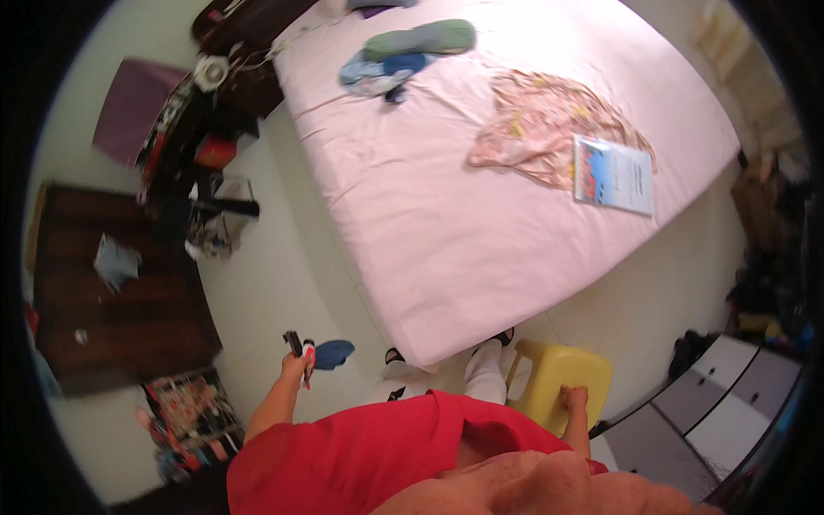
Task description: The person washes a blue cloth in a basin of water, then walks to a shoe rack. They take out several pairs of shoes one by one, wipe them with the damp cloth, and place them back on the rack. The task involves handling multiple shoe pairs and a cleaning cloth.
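My left hand (295, 365) is out to the side above the floor, closed around a small bundle. In it are a dark, narrow object (293, 342), a red and white tube (308, 355) and a blue item (335, 355) that looks like cloth. Blur hides the finer details of these. My right hand (575, 397) has its fingers curled at the middle of the seat of a yellow plastic stool (589, 370), beside my leg; the fingertips are hidden. Both my feet are close to the corner of a bed with a pink sheet (412, 309).
On the bed lie a floral cloth (534, 129), a book (615, 175), a green and grey bolster (418, 38) and crumpled clothes (367, 74). A cluttered dark dresser (193, 109) and a brown wooden cabinet (122, 322) stand left. Grey and white drawers (669, 431) are right.
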The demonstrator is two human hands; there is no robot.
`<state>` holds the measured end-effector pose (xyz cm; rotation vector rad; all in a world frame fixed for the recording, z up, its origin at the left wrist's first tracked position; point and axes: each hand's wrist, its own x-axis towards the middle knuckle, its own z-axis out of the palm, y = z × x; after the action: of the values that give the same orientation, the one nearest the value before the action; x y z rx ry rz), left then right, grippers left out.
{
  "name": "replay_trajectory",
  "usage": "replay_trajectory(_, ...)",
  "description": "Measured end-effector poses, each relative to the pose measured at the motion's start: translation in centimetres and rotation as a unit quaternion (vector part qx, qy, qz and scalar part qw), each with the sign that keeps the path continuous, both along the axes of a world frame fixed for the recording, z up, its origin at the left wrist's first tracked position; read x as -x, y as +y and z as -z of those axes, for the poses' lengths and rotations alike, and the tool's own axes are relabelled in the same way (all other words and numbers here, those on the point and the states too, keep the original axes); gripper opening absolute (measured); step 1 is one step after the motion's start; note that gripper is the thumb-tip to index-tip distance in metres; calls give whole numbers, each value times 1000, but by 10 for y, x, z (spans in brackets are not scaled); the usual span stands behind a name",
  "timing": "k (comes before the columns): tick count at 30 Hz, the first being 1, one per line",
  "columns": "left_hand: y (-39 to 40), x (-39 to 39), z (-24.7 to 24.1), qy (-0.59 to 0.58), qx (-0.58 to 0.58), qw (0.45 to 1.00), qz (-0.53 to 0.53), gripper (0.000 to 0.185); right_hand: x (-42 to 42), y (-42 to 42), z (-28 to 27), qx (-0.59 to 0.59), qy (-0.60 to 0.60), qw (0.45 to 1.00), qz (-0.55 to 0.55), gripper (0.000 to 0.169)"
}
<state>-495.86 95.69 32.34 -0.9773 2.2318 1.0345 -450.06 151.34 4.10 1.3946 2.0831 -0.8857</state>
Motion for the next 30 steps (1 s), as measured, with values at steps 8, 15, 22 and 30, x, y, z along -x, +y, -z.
replay_trajectory(8,-138,-11,56,103,-143,981,-80,18,47,3,-167,-90,10,996,-3,37)
replay_trajectory(15,-264,-36,104,88,-128,955,-251,24,267,-45,-260,-168,7,977,-134,39)
replay_trajectory(22,-364,-108,133,116,-8,905,-408,25,456,-142,-326,-193,95,937,-276,42)
replay_trajectory(30,-389,-207,130,110,-32,807,-580,18,611,-283,-353,-93,239,852,-457,47)
